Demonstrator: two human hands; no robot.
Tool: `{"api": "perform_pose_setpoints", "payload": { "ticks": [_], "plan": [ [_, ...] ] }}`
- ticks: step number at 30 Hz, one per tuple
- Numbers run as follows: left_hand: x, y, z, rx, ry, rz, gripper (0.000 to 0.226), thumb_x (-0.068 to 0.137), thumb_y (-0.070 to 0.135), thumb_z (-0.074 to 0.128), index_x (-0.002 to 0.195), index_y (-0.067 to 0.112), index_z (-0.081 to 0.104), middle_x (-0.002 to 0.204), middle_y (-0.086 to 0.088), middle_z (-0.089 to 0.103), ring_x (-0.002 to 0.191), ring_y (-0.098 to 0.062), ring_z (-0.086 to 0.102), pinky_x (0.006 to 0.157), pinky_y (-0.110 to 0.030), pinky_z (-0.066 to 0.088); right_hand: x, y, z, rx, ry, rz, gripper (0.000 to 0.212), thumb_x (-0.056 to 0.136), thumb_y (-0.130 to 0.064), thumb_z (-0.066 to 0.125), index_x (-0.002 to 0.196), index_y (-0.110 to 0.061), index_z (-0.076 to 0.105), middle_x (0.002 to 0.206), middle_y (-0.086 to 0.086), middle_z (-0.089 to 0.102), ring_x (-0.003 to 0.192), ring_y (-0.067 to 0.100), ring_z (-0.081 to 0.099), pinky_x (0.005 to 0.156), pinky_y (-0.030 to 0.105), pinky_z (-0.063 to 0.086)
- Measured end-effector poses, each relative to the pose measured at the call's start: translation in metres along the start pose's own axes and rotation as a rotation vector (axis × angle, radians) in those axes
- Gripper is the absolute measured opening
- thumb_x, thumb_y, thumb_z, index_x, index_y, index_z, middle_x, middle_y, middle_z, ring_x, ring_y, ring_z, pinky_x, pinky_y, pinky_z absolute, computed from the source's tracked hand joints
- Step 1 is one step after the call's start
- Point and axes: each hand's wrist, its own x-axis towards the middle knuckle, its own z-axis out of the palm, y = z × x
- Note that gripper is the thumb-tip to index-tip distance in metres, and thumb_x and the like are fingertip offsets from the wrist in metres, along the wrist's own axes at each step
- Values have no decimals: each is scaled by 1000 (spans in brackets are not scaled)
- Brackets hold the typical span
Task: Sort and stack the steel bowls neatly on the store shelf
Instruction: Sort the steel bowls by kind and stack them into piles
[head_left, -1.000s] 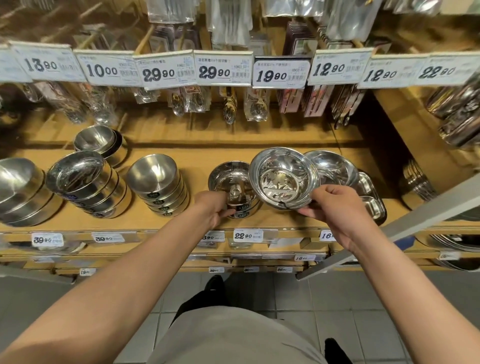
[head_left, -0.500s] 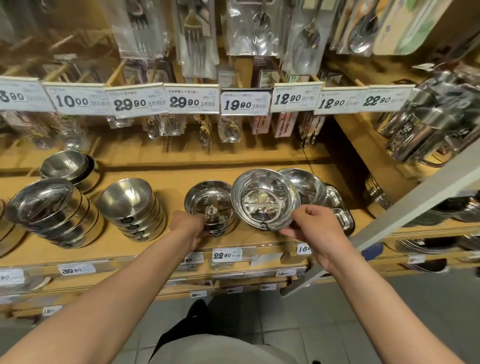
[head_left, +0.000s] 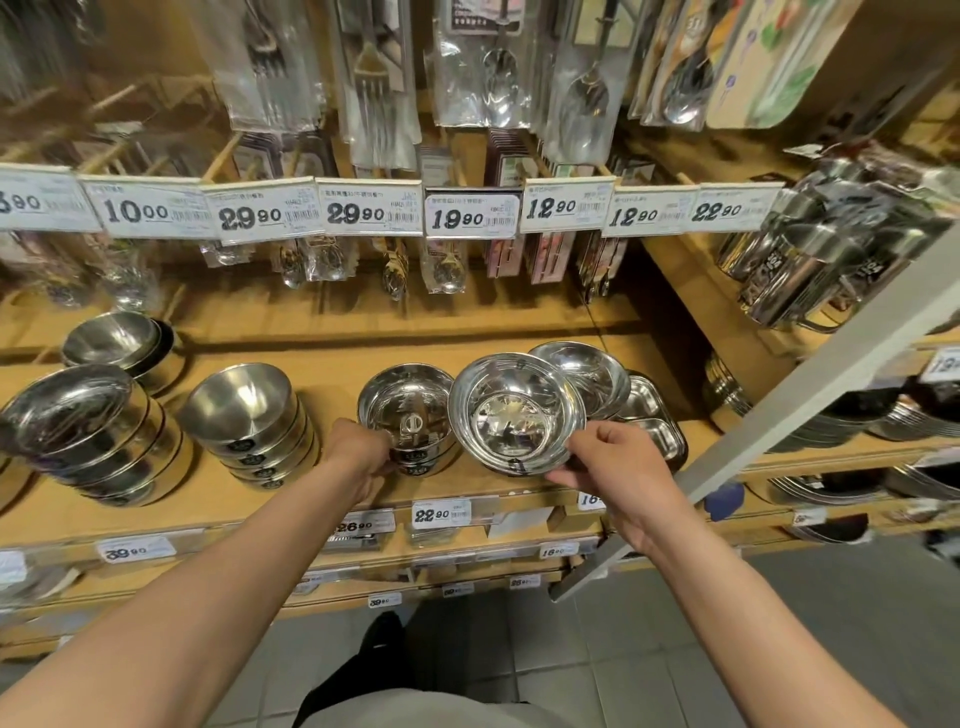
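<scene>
silver steel bowls (head_left: 514, 413) (mirror-bright), tan shelf (head_left: 322, 358)

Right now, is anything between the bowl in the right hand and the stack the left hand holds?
Nothing visible. The bowl in the right hand sits right beside the stack gripped by the left hand, rims nearly touching.

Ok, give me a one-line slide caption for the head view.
Right hand holds a shiny wide-rimmed steel bowl while the left hand grips a stack of small steel bowls on the wooden shelf.
</scene>
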Motion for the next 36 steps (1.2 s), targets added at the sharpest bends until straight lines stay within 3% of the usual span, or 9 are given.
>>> {"api": "perform_pose_setpoints", "payload": {
  "ticks": [5, 10, 13, 16, 23, 26, 29, 32, 36],
  "plan": [
    [-26, -2, -21, 111, 59, 119, 54, 94, 26, 69, 139, 5, 48, 121, -17, 61, 113, -36, 62, 100, -50, 55, -3, -3, 5, -53, -21, 0, 28, 100, -5, 57, 115, 19, 61, 93, 13, 80, 87, 25, 79, 87, 39, 63],
    [-67, 2, -68, -72, -66, 246, 11, 96, 17, 65, 99, 6, 63, 96, -9, 60, 89, -22, 60, 84, -38, 61, -5, -12, 29, -69, -76, -25, 28, 99, -3, 58, 113, 20, 61, 91, 13, 80, 86, 23, 79, 80, 34, 64],
    [-87, 10, -106, -164, -123, 268, 9, 99, 9, 60, 96, 4, 66, 93, -12, 63, 86, -23, 62, 74, -30, 59, -6, -18, 56, -93, -137, -42, 27, 99, -4, 57, 110, 21, 60, 93, 16, 79, 88, 25, 78, 85, 38, 63],
    [-100, 11, -152, -226, -122, 246, 11, 101, 9, 59, 98, 5, 68, 94, -13, 65, 83, -21, 65, 69, -26, 61, -13, -26, 92, -114, -230, -24, 20, 99, -7, 59, 101, 9, 71, 93, 17, 79, 86, 25, 78, 70, 25, 63],
    [-102, -18, -269, -472, -51, 174, 11, 98, 8, 64, 92, 6, 73, 90, -14, 72, 77, -15, 71, 73, -23, 63, -33, -29, 214, -158, -463, 87, 18, 98, -10, 63, 108, 5, 67, 97, 23, 78, 88, 27, 78, 65, 25, 63],
    [-99, -32, -322, -481, -65, 170, 14, 96, 21, 69, 99, 8, 74, 103, -15, 74, 88, -17, 72, 79, -27, 62, -47, -20, 277, -210, -513, 86, 22, 97, -10, 64, 108, 9, 66, 97, 26, 77, 94, 34, 77, 75, 36, 62],
    [-92, -47, -371, -413, -62, 179, 22, 94, 30, 71, 103, 10, 73, 109, -7, 75, 97, -18, 73, 75, -25, 60, -64, -6, 337, -225, -561, 86, 26, 91, -2, 67, 105, 19, 65, 101, 37, 71, 90, 35, 74, 78, 35, 64],
    [-81, -61, -412, -385, -4, 215, 5, 95, 15, 71, 94, 11, 68, 89, -2, 69, 73, -7, 69, 63, -18, 56, -77, 6, 386, -227, -569, 72, 30, 83, 6, 70, 106, 24, 61, 112, 44, 62, 92, 38, 65, 94, 45, 53],
    [-65, -74, -455, -347, 11, 202, 13, 93, -1, 65, 106, 1, 68, 89, -6, 69, 73, -12, 67, 65, -22, 58, -89, 20, 431, -203, -580, 132, 17, 95, 2, 59, 95, 5, 76, 95, 25, 77, 79, 27, 78, 61, 25, 61]
  ]
}}
